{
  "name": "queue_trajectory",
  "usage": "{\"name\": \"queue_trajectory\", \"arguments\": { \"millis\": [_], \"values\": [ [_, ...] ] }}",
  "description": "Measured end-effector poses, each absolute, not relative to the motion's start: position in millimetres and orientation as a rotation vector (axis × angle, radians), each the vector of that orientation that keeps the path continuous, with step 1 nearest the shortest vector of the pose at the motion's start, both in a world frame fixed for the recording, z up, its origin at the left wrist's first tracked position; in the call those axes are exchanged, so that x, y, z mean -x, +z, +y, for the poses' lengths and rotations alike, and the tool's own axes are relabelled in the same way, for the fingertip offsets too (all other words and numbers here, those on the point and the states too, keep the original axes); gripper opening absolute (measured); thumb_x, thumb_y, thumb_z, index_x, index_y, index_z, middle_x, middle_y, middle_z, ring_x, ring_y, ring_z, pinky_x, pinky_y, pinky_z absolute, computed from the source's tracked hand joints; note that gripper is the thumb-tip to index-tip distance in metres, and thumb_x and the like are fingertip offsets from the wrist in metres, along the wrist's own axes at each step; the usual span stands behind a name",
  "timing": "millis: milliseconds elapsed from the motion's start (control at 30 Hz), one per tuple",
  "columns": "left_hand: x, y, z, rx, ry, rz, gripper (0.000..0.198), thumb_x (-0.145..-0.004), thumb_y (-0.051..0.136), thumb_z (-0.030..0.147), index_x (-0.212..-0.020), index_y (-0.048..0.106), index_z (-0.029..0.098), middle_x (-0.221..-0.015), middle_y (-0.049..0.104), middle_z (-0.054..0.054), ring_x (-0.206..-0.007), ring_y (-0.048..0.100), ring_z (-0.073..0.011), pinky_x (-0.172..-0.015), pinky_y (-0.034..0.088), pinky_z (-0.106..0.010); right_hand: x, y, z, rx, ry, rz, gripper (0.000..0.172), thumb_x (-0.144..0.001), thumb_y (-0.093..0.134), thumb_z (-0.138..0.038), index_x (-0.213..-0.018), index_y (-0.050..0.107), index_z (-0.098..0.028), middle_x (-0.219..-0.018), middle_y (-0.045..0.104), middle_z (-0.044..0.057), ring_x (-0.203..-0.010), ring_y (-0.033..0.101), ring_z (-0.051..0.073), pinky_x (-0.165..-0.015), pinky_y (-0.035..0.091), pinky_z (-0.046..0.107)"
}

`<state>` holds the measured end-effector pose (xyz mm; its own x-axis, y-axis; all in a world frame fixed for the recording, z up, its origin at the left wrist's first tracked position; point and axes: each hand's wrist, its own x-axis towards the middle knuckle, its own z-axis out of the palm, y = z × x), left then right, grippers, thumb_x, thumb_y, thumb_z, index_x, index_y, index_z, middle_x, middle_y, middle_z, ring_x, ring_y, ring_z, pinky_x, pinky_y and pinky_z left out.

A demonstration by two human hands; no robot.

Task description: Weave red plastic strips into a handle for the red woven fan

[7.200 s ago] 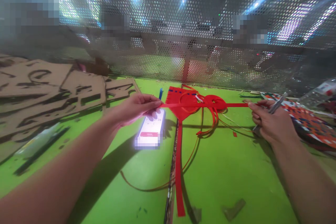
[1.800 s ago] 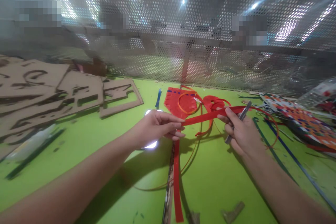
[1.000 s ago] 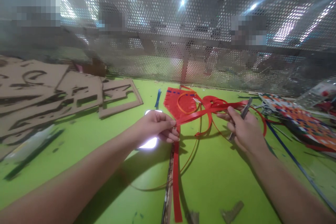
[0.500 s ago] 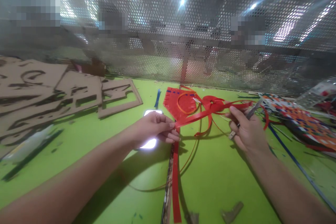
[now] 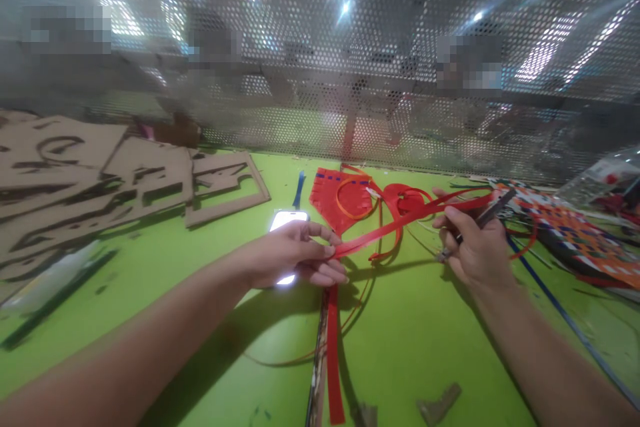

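A long red strip (image 5: 385, 227) is stretched between my two hands above the green table. My left hand (image 5: 300, 255) pinches its near end between thumb and fingers, over a phone (image 5: 287, 217) with a bright screen. My right hand (image 5: 473, 247) grips the strip farther along, with a slim dark grey tool (image 5: 493, 208) like a craft knife lying across the same palm. Another length of red strip (image 5: 335, 360) runs down toward me below my left hand. Behind the hands lies a red woven piece (image 5: 327, 193) with a blue dashed row, beside a red coil (image 5: 407, 199) and an orange strip (image 5: 340, 203).
Cut cardboard sheets (image 5: 90, 173) pile up at the left, with a clear bag (image 5: 55, 280) nearer. At the right lie a multicoloured woven piece (image 5: 575, 233) and a plastic bottle (image 5: 597, 180). A perforated metal screen (image 5: 310, 107) bounds the back; cardboard scraps (image 5: 440, 403) lie in front.
My right hand has moved slightly right, drawing the red strip straighter and tauter out of the coil. My left hand has shifted a little nearer me, its fingers spread more.
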<state>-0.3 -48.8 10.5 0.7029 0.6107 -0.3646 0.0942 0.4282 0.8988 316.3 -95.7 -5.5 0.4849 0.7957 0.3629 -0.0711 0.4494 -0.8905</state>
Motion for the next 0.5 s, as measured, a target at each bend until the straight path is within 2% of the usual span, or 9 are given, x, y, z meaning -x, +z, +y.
{"name": "queue_trajectory", "arguments": {
  "millis": [67,133,267,400,500],
  "values": [
    [0,12,-50,-1.086,0.373,0.725,0.012,-0.1,0.069,0.012,-0.111,0.065,0.012,-0.099,0.084,-0.019,-0.093,0.084,-0.0244,-0.077,0.069,-0.024,-318,-9,-98,1.017,0.547,-0.996,0.018,-0.08,0.088,-0.033,-0.076,0.075,-0.02,-0.071,0.076,0.002,-0.04,0.04,0.006,-0.035,0.029,0.021],
    [0,13,-51,-1.084,0.374,0.698,0.013,-0.099,0.071,0.013,-0.11,0.063,0.013,-0.1,0.083,-0.019,-0.094,0.083,-0.025,-0.078,0.069,-0.024,-319,-11,-101,1.109,0.466,-1.071,0.018,-0.084,0.086,-0.035,-0.077,0.078,-0.02,-0.06,0.069,0.0,-0.042,0.04,0.008,-0.037,0.033,0.022],
    [1,12,-50,-1.1,0.368,0.653,0.017,-0.097,0.077,0.018,-0.106,0.063,0.013,-0.105,0.083,-0.021,-0.098,0.083,-0.0261,-0.08,0.069,-0.024,-319,-10,-103,1.162,0.464,-1.107,0.023,-0.086,0.086,-0.04,-0.08,0.077,-0.02,-0.06,0.067,0.0,-0.044,0.042,0.009,-0.037,0.03,0.022],
    [3,9,-47,-1.133,0.342,0.583,0.025,-0.094,0.082,0.026,-0.105,0.064,0.013,-0.113,0.081,-0.022,-0.102,0.082,-0.0265,-0.082,0.068,-0.024,-318,-7,-96,1.077,0.566,-0.959,0.03,-0.082,0.089,-0.044,-0.083,0.069,-0.021,-0.06,0.07,0.0,-0.036,0.038,0.005,-0.033,0.024,0.019],
    [3,8,-45,-1.189,0.304,0.564,0.023,-0.097,0.08,0.031,-0.1,0.066,0.013,-0.117,0.08,-0.022,-0.104,0.082,-0.0251,-0.083,0.068,-0.023,-318,-4,-91,1.005,0.64,-0.804,0.039,-0.071,0.096,-0.041,-0.076,0.063,-0.021,-0.055,0.068,-0.001,-0.037,0.047,0.007,-0.032,0.024,0.015]
  ]
}}
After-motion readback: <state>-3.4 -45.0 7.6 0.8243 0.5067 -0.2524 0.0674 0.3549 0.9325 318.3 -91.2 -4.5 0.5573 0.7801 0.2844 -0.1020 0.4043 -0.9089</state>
